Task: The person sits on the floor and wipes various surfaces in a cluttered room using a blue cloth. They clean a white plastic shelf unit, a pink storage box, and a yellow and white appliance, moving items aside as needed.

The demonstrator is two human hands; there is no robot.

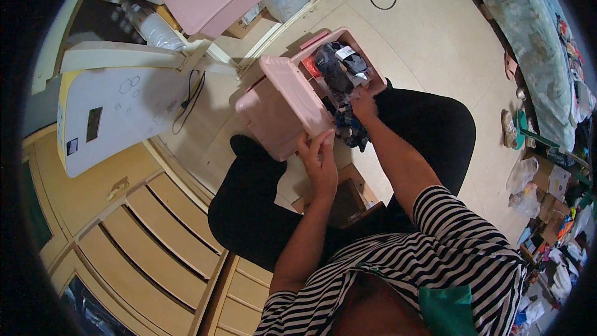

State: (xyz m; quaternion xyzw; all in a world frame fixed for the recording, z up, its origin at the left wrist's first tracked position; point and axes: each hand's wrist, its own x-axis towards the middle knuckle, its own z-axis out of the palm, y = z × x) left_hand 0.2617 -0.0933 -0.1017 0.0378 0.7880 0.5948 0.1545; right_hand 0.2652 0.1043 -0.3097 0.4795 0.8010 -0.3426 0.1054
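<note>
An open pink plastic storage box [368, 61] stands on the floor between my legs, with its hinged pink lid [289, 87] raised on the left. Dark packed items [336, 71] with white labels fill it, and a red piece shows at their left. A dark checked cloth [352, 126] hangs at the box's near side. My left hand [319, 158] is closed at the lid's near corner, thumb and fingers pinching its edge. At the box's near right corner, my right hand [363, 104] has its fingers curled against the dark items; what they grip is hidden.
A second pink panel [261, 126] lies beneath the lid. Beneath me sits an open cardboard box [348, 202]. A yellow drawer cabinet [149, 236] and a white board [118, 115] stand left. Shoes [511, 129] and a bed [528, 31] are at right.
</note>
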